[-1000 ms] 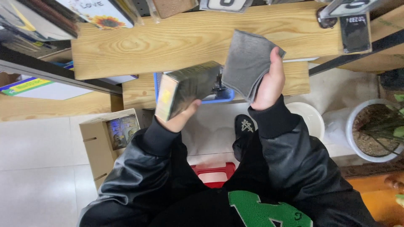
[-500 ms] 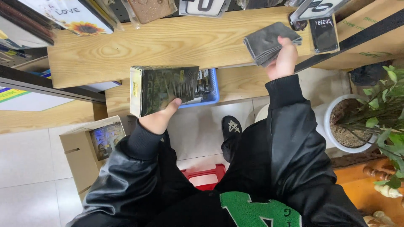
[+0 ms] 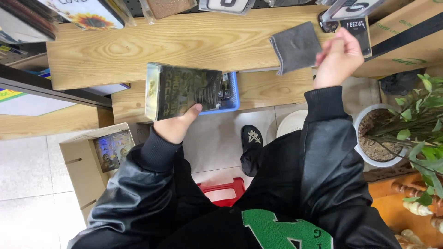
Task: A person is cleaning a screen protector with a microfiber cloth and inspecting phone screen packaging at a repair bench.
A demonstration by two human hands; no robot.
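My left hand [image 3: 173, 125] grips a dark, glossy, shrink-wrapped box [image 3: 184, 90] from below, thumb on its front face, and holds it flat over the edge of the wooden shelf [image 3: 138, 46]. A grey cloth [image 3: 296, 47] lies on that shelf at the right. My right hand [image 3: 338, 59] hovers just right of the cloth with its fingers loosely curled and nothing in them. Both arms are in black leather sleeves.
A blue tray [image 3: 232, 94] sits on a lower wooden shelf behind the box. A cardboard box [image 3: 94, 159] with packaged items stands on the tiled floor at left. A potted plant [image 3: 397, 133] stands at right, a red stool [image 3: 224, 191] below me.
My right hand carried the grey cloth up and right, laid it on the shelf and let go. My left hand kept the box and turned it flatter.
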